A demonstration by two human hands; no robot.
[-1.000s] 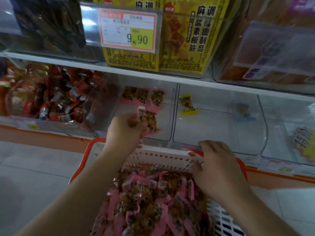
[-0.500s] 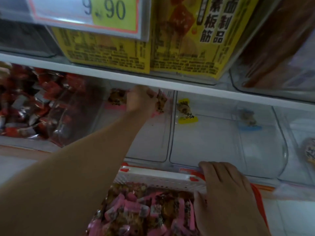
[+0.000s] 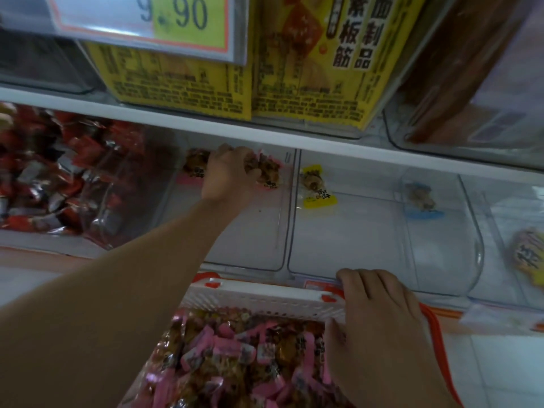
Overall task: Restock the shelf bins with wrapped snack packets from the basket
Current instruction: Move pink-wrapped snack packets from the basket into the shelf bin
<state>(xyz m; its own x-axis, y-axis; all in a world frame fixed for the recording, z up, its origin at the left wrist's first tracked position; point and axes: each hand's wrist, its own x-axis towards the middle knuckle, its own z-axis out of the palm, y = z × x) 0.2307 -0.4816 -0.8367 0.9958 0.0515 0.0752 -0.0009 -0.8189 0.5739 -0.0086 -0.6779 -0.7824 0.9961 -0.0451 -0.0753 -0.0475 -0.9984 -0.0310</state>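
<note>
Pink-wrapped packets (image 3: 232,357) heaped in basket (image 3: 259,298), just below right hand (image 3: 379,316) gripping its rim. Left hand (image 3: 231,173) deep in clear bin (image 3: 247,231), fingers curled among few packets there; grasp unclear. Restocking barely begun.

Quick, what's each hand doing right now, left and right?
Left hand: reached deep into the clear bin, fingers curled among the pink packets; whether it holds one cannot be told.
Right hand: grips the basket rim.
</note>
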